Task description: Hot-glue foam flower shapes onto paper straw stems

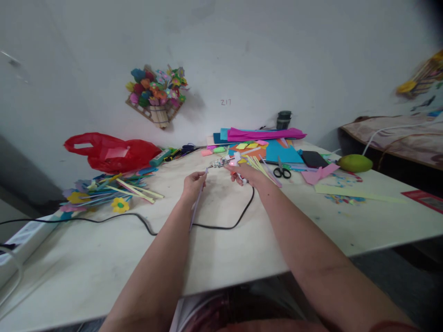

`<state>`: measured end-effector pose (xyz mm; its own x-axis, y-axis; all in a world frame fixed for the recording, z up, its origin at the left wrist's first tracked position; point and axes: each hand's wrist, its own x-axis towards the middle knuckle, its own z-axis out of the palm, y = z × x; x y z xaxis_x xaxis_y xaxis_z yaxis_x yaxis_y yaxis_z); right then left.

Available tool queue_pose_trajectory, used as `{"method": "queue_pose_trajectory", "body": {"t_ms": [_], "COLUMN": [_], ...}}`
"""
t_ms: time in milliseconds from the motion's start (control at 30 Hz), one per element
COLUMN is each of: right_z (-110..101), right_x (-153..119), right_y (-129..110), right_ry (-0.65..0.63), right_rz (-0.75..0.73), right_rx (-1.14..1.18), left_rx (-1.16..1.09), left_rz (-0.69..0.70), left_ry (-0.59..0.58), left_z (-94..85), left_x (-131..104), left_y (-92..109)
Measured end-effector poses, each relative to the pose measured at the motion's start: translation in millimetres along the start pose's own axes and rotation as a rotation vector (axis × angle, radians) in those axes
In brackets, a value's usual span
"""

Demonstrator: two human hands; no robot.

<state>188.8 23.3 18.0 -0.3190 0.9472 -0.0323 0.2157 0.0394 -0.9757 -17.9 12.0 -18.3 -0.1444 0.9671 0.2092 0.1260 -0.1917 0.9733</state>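
A thin pale purple paper stick (198, 203) is pinched in my left hand (194, 185), its upper end near a small metallic nozzle. My right hand (242, 174) is wrapped round a white glue gun (236, 159) with a small red light; its tip points left toward the stick's top. From the gun a black cable (221, 228) loops over the white table (238, 258). Whether the nozzle touches the stick cannot be made out.
Paper flowers (120, 204) and strips lie at the left below a red plastic bag (117, 152). Black scissors (282, 172), a dark phone (314, 159), coloured paper sheets (282, 151) and a green-yellow oval object (355, 163) lie to the right.
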Motion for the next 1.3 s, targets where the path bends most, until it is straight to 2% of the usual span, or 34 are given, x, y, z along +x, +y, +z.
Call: {"method": "queue_pose_trajectory", "body": {"t_ms": [833,1300], "right_z": [0.0,-0.2], "right_x": [7.5,2.4], "right_y": [7.0,4.7], "right_ry": [0.040,-0.019], "right_rz": [0.005,-0.019], "right_rx": [0.042,0.007], "left_rx": [-0.012,-0.010], "left_rz": [0.016,0.007], "left_ry": [-0.013,0.002], "left_z": [0.6,0.3], "left_x": [-1.9,-2.1], "left_y": [2.4,2.4]}}
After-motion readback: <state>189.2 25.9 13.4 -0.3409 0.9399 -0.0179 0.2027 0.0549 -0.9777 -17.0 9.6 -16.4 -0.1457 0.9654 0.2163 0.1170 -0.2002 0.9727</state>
